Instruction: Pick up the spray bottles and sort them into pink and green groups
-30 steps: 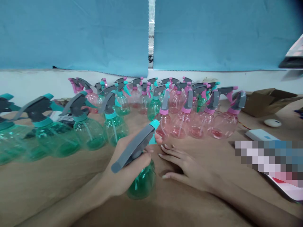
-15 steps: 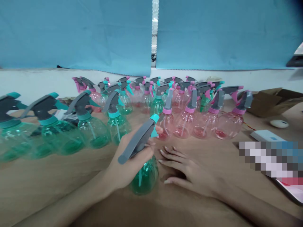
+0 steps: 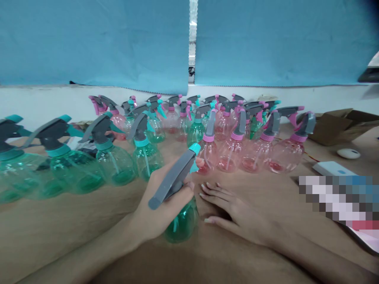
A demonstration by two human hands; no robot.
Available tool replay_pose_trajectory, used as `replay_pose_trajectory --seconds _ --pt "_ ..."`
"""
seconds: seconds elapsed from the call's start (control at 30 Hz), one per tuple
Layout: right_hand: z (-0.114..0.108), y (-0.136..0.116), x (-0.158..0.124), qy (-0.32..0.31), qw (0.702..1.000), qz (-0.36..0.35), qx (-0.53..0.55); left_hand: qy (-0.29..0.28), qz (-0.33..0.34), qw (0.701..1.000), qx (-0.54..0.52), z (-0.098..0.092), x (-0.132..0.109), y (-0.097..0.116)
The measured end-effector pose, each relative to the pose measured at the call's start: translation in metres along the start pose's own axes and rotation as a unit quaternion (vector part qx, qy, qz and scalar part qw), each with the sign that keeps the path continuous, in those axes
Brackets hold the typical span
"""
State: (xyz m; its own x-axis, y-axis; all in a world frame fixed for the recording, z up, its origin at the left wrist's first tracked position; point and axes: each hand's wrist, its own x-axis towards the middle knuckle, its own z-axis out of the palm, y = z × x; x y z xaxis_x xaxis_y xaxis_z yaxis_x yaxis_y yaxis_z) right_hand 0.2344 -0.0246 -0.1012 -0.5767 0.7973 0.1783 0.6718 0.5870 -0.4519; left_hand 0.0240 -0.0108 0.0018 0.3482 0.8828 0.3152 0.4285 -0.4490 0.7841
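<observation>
My left hand (image 3: 166,201) is wrapped round the neck of a green spray bottle (image 3: 181,225) with a grey head and a teal nozzle. The bottle stands on the table, its nozzle pointing up and to the right, and one finger is by the teal trigger. Just right of it my right hand (image 3: 233,209) rests palm down on the tabletop, fingers stretched out and holding nothing. Green spray bottles (image 3: 115,165) line up to the left. A row of pink spray bottles (image 3: 229,156) stands beyond my right hand.
More pink and green spray bottles (image 3: 171,120) crowd the back by the wall. At the right are a cardboard box (image 3: 340,128), a white computer mouse (image 3: 348,153), a small white box (image 3: 334,170) and a blurred-out flat item. Blue cloth (image 3: 94,43) hangs behind.
Little differs. My left hand keeps its grip on the green spray bottle, and my right hand stays flat on the table. The view has shifted very slightly.
</observation>
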Motion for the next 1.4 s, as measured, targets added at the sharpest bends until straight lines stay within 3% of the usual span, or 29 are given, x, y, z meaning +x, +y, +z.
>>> replay_pose_trajectory --seconds 1.17,1.4 --pt "-0.0021 -0.0002 0.0001 -0.005 1.000 0.001 0.007 -0.019 0.001 0.999 0.037 -0.0040 0.0006 0.0012" --pt "-0.0020 -0.0013 -0.0004 -0.006 1.000 0.007 -0.001 0.013 0.003 0.999 0.034 -0.0044 -0.0009 -0.0004"
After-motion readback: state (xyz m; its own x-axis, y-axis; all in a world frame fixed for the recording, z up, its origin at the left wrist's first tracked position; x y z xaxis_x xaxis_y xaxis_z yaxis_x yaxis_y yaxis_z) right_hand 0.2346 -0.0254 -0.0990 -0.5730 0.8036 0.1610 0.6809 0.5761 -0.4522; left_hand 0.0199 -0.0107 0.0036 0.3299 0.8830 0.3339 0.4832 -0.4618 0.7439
